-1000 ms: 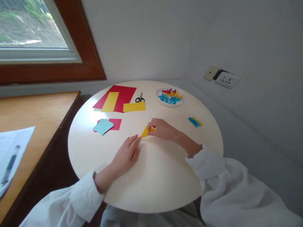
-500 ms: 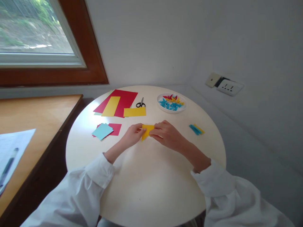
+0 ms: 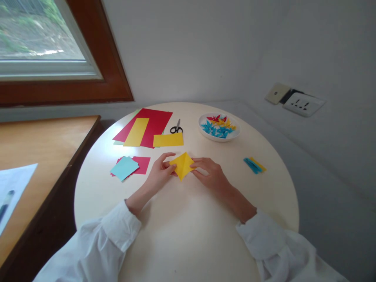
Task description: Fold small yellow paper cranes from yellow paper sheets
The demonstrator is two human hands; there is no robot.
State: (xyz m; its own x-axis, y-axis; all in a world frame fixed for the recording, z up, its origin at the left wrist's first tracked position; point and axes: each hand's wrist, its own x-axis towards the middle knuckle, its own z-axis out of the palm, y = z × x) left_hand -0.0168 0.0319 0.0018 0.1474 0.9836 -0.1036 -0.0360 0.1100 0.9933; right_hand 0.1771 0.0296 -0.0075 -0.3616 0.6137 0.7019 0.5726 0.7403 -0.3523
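A small yellow paper square (image 3: 182, 165), creased down its middle, is held corner-up between my two hands over the round table. My left hand (image 3: 161, 170) grips its left corner, thumb on top of the paper and fingers partly behind it. At the opposite corner, my right hand (image 3: 210, 171) pinches the paper between its fingertips. Beyond the hands lie a yellow paper strip (image 3: 168, 140) and black-handled scissors (image 3: 176, 129).
Light-blue squares (image 3: 124, 168) lie over red ones at the left. Large red sheets (image 3: 160, 121) bear another yellow strip (image 3: 136, 132). A white plate (image 3: 219, 139) holds folded paper figures. Blue and yellow folded strips (image 3: 254, 165) lie right. A wooden desk (image 3: 55, 145) stands left.
The yellow paper, earlier folded smaller and mostly covered by my fingers, is now spread into a diamond with a crease showing. My right hand has shifted slightly to the right and nearer. The view moved a little.
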